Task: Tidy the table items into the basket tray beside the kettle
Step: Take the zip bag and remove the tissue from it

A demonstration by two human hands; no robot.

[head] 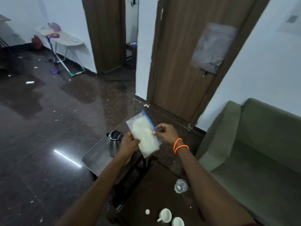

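Observation:
A clear zip bag [143,132] with a blue seal strip and white grains inside is held up in the air by both hands. My left hand [129,143] grips its lower left edge. My right hand [166,132], with orange bands at the wrist, pinches the seal end at the right. Just left of the hands a steel kettle [114,143] stands on a grey tray [96,159]. A dark basket tray [130,178] lies below my left forearm, partly hidden by it. On the dark table [156,190] sit a clear water bottle [180,185], two white cups [165,215] [177,221] and a small white cap [147,211].
A green sofa [254,154] stands close at the right. A wooden door [187,62] faces me. The dark glossy floor [48,128] is wet in patches and strewn with scraps. A mop [55,54] and an ironing board [65,39] lean at the far wall.

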